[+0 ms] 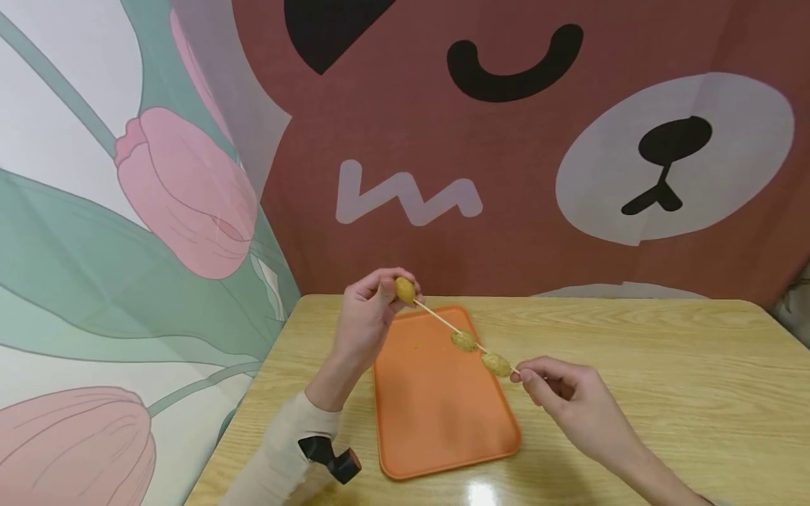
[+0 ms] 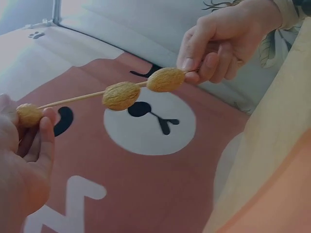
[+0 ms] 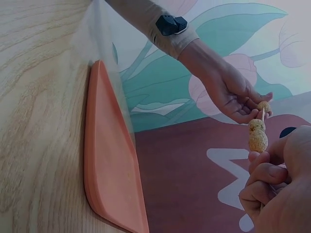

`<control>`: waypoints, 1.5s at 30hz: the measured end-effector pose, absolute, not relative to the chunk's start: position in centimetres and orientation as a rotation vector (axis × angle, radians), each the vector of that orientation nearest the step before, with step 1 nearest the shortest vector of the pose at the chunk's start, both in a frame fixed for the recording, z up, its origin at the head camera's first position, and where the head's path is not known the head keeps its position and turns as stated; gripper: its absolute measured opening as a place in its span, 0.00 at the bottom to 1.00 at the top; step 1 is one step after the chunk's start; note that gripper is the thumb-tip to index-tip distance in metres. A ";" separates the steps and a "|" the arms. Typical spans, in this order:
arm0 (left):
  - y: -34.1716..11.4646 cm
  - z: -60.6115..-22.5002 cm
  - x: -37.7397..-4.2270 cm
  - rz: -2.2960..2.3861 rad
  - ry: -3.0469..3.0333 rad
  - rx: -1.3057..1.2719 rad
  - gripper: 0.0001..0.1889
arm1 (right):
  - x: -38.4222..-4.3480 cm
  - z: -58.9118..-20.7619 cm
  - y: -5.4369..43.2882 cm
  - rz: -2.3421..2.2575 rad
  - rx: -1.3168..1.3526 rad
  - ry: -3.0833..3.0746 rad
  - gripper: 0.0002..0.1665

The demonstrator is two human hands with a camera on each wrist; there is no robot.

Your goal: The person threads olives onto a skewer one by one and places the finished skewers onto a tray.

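Note:
A thin wooden skewer (image 1: 436, 315) slants through the air above the orange tray, carrying three yellow-brown oval food balls. My left hand (image 1: 368, 316) pinches the end ball (image 1: 406, 290) between thumb and fingers at the skewer's far end. At the opposite end, my right hand (image 1: 572, 404) pinches the skewer's tip between thumb and forefinger. Close to those right fingers sits another ball (image 2: 166, 79), with the middle ball (image 2: 121, 95) right beside it. A bare stretch of stick separates this pair from the ball in the left hand.
The orange tray (image 1: 446, 414) lies on the wooden table (image 1: 671, 393), with a few tiny crumbs on it. Behind the table hangs a cloth with a bear print (image 1: 506, 140); a tulip-print cloth (image 1: 183, 190) hangs at the left. A black device (image 1: 329, 457) is strapped on the left sleeve.

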State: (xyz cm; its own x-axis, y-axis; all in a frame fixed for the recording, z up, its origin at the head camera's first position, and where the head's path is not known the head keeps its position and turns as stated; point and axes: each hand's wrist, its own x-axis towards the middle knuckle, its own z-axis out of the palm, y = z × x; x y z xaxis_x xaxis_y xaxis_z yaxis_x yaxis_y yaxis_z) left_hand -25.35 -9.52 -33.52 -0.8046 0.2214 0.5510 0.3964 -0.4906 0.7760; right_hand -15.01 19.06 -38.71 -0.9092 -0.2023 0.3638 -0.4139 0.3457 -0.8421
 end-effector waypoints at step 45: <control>-8.8 -33.6 -24.8 -2.445 -1.595 -0.859 0.19 | -14.7 -37.8 18.7 1.592 0.362 -2.472 0.12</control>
State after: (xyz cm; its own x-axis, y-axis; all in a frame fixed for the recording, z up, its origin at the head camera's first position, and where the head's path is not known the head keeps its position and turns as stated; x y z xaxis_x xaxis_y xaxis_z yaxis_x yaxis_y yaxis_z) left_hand -24.79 -8.76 -33.56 -0.8362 0.2163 0.5039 0.3740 -0.4471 0.8125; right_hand -14.73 18.71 -37.80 -0.9543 -0.1066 0.2791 -0.2982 0.3976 -0.8678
